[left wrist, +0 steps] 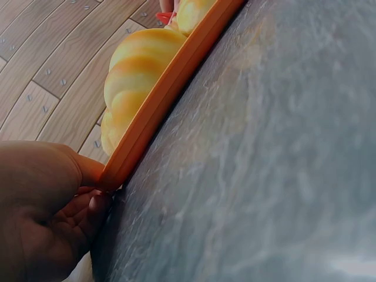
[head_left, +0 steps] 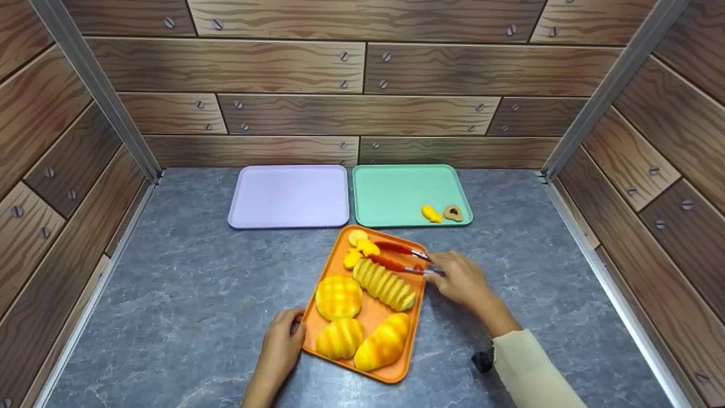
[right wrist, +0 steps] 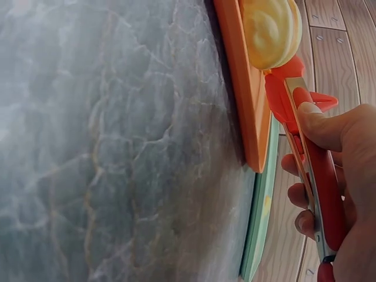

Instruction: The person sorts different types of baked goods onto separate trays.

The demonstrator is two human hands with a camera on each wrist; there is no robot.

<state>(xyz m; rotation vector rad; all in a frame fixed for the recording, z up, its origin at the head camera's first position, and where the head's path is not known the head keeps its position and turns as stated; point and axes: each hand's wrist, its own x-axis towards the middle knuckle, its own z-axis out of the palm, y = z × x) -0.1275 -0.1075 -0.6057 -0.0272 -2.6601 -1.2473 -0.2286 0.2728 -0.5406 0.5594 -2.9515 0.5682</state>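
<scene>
My right hand (head_left: 461, 277) grips a pair of red-tipped tongs (right wrist: 320, 176), thumb on one arm and fingers curled round the other. Spread apart, the tongs' tips reach over the far end of the orange tray (head_left: 371, 317), one on each side of a small yellow piece (head_left: 368, 247). At the tray's near left edge my left hand (left wrist: 47, 205) pinches the rim between thumb and fingers. On this tray lie a long ridged bread (head_left: 385, 284), a round checked bun (head_left: 338, 297), a small striped roll (head_left: 340, 339), a larger glossy roll (head_left: 383, 341) and a pale round piece (head_left: 357, 237).
Behind the orange tray, a lilac tray (head_left: 289, 196) stands left of a green tray (head_left: 408, 192). A yellow fish-shaped piece (head_left: 431, 213) and a brown piece with a dark centre (head_left: 453, 213) lie in the green tray's near right corner. Wood-patterned walls surround the grey marbled table (head_left: 204, 294).
</scene>
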